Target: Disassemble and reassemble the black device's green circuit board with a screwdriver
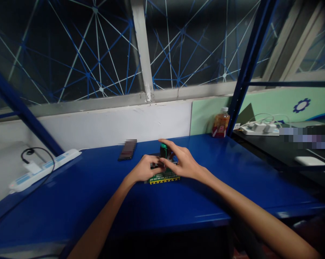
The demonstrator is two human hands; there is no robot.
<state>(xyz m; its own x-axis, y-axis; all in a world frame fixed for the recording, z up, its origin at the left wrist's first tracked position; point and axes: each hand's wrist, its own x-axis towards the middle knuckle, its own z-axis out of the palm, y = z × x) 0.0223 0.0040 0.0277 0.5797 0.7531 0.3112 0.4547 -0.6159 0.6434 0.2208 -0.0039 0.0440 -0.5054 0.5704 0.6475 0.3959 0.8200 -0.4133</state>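
Observation:
A green circuit board with a yellow strip along its near edge lies on the blue table, partly covered by both hands. Over it a screwdriver with a green and black handle stands upright, tip down. My right hand is closed about the screwdriver, its index finger stretched past the handle's top and the thumb low near the shaft. From the left, my left hand rests at the board, thumb and fingers curled together close to the shaft. What lies between those left fingertips is too small to make out.
A dark phone lies behind the board on the blue table. At the left is a white power strip with a black cable. A drink bottle stands at the back right, beside a blue metal post.

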